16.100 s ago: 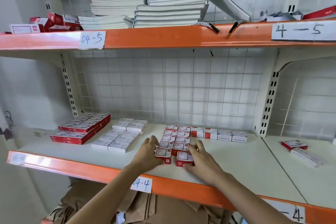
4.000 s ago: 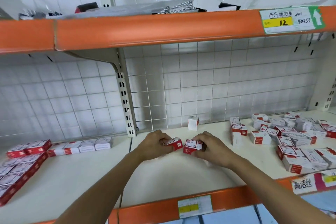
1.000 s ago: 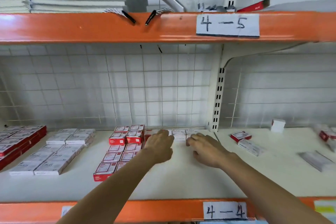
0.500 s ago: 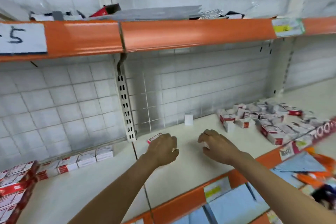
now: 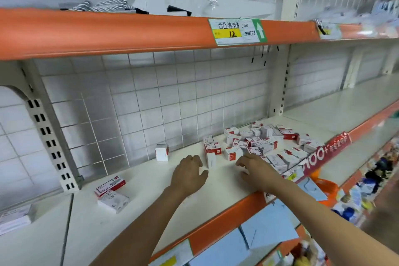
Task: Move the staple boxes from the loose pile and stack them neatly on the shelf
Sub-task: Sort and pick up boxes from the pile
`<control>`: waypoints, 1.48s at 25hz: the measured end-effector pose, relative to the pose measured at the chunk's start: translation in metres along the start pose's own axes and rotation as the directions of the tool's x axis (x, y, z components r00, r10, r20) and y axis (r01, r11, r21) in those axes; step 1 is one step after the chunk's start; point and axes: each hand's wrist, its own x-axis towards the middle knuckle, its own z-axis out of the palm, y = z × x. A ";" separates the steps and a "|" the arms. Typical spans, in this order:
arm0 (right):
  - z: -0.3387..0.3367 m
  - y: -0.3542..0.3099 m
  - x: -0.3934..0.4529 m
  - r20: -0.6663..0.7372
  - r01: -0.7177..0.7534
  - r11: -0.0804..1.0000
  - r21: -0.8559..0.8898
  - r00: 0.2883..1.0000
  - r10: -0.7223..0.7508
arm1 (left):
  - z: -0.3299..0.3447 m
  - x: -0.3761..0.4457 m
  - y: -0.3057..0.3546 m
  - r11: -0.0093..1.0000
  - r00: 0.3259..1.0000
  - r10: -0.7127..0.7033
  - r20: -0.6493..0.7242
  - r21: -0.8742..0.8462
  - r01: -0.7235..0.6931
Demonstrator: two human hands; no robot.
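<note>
Neither hand holds anything: the left hand (image 5: 190, 176) hovers with fingers loosely spread and relaxed, and the right hand (image 5: 257, 170) reaches forward with fingers extended, its tips at the near edge of the loose pile (image 5: 259, 144). That pile of small red-and-white staple boxes lies right of centre in the frame, on the cream shelf (image 5: 133, 211), jumbled at all angles. One box stands on end (image 5: 210, 160) between the two hands, close to the left fingertips. A lone white box (image 5: 162, 152) stands apart toward the back grid, and two flat boxes (image 5: 111, 192) lie at lower left. Judged by appearance, the boxes are stiff card, light to moderately dense, with smooth printed faces that may slip; each is best pinched across its short sides, thumb opposite fingers. Above, an orange shelf rail (image 5: 108, 32) carries a price label (image 5: 236, 31) at upper right.
</note>
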 end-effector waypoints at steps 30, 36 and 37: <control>0.013 0.014 0.064 0.156 -0.013 0.993 -0.119 0.987 0.032 | 0.002 0.009 -0.004 0.995 0.986 -0.046 0.162 -0.080 0.059; 0.012 0.011 0.042 0.114 0.074 0.996 0.041 0.990 -0.078 | -0.009 0.007 -0.019 0.998 0.991 -0.055 0.122 -0.037 0.060; 0.010 0.010 0.040 0.100 0.091 0.994 0.064 0.990 -0.098 | -0.009 0.007 -0.020 0.996 0.989 -0.080 0.126 -0.015 0.083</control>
